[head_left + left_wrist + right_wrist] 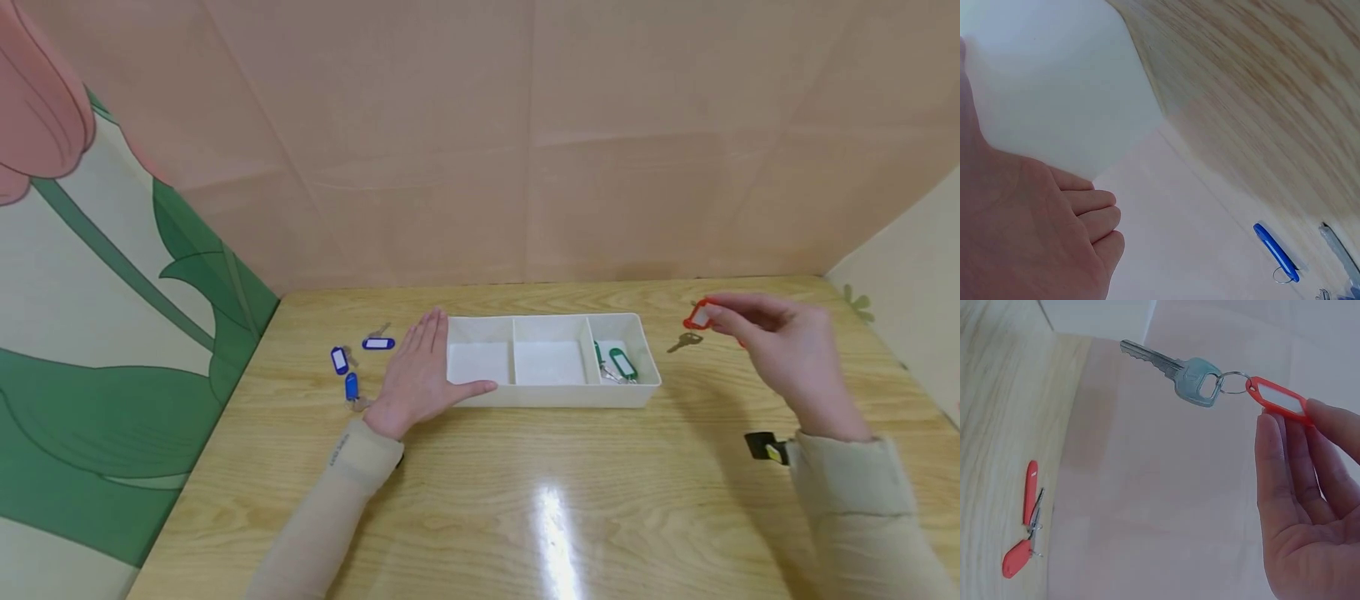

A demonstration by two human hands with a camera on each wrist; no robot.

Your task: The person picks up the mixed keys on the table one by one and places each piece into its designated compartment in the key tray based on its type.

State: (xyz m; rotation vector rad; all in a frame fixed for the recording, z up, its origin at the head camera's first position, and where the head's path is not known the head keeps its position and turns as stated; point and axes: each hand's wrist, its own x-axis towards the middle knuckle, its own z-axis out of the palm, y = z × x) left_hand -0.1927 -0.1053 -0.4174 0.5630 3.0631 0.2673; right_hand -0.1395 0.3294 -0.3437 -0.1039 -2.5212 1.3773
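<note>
My right hand point(798, 354) pinches a red key tag point(1280, 400) between thumb and fingers, raised above the table right of the tray. From its ring hangs a metal key point(1197, 381), pointing toward the tray. A white three-compartment tray point(551, 397) stands mid-table. Flat against its left end rests my left hand point(420, 367), fingers straight and thumb stretched along the front wall. Green key tags point(623, 364) with keys lie in the right compartment; the middle one holds nothing. My hand hides part of the left compartment's end.
Left of the tray lie three blue key tags point(378, 343) with keys. Two more red tags point(1017, 558) with keys rest on the table under my right hand, mostly hidden in the head view. A pinkish wall point(525, 167) bounds the table's back.
</note>
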